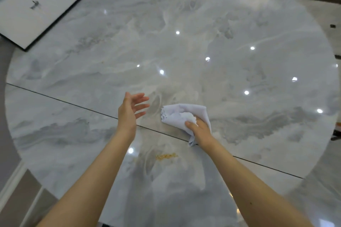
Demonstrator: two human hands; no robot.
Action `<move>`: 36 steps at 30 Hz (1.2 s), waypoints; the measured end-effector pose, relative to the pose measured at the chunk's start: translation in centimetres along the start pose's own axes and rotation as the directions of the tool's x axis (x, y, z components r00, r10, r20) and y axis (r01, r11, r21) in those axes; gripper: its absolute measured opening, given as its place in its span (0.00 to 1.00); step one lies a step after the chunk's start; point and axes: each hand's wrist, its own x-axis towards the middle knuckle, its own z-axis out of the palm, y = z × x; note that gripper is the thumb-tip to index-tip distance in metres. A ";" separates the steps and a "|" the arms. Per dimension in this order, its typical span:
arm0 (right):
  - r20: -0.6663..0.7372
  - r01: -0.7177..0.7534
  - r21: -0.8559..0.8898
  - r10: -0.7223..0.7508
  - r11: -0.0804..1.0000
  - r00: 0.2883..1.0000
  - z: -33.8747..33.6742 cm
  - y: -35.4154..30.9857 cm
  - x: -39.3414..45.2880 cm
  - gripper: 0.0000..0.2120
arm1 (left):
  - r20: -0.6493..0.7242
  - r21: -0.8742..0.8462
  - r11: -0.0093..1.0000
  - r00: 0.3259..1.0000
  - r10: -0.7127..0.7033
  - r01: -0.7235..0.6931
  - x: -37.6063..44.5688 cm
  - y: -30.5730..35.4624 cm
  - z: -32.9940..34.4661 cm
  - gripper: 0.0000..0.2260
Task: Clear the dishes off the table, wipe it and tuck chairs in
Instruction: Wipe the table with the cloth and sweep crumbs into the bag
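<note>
The right hand (200, 129) grips the crumpled white cloth (181, 116) against the marble bench (239, 42) — the yellow crumb smear (166, 156) lies just nearer the person, closest to this hand — while the left hand (129, 110) hovers wide, fingers spread.

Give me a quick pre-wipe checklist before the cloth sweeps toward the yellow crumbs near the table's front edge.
1. Right hand grips the white cloth: ok.
2. Left hand open, holding nothing, fingers spread: ok.
3. Dishes off the table: ok in view.
4. Yellow crumbs still unwiped: not ok.
5. Framed picture lies on the far left of the table: not ok.
6. Chairs tucked: cannot tell.
</note>
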 end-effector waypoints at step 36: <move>-0.621 0.012 0.160 0.091 0.987 0.779 -4.5 -9.8 15.9 0.13 | 0.007 -0.030 0.998 0.998 -0.058 0.058 12.5 1.5 -3.0 0.22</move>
